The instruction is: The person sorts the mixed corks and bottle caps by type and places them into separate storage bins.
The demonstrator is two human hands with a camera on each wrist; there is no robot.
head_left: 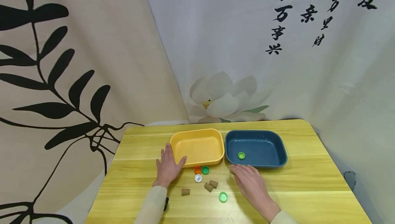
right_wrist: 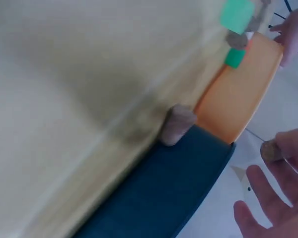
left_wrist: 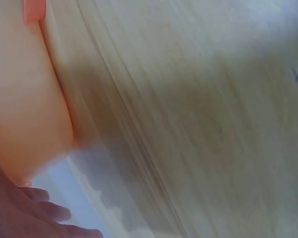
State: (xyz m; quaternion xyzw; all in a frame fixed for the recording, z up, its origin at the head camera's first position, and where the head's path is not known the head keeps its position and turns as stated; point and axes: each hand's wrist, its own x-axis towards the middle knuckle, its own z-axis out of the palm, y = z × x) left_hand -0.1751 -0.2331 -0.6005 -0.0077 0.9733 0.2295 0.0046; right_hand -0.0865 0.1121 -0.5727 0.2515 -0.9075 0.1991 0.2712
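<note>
My left hand [head_left: 168, 169] rests against the left side of the yellow tray [head_left: 197, 145], fingers spread and fairly straight. In the left wrist view the tray [left_wrist: 30, 99] looks orange, with that hand's fingertips [left_wrist: 57, 212] beside it. My right hand [head_left: 251, 183] is at the near edge of the blue tray [head_left: 263, 148]. It pinches a brown cork [right_wrist: 271, 151] between thumb and finger, clearest in the right wrist view. Another brown cork [right_wrist: 178, 124] appears by the blue tray's near edge there. A green bottle cap [head_left: 241, 155] lies inside the blue tray.
In front of the yellow tray are an orange cap [head_left: 197, 170], a green cap [head_left: 205, 170] and a white cap [head_left: 198, 178]. Nearer lie two corks [head_left: 211, 185], a separate cork [head_left: 185, 191] and a light green cap [head_left: 223, 197]. The wooden table [head_left: 308, 183] meets hanging cloths behind.
</note>
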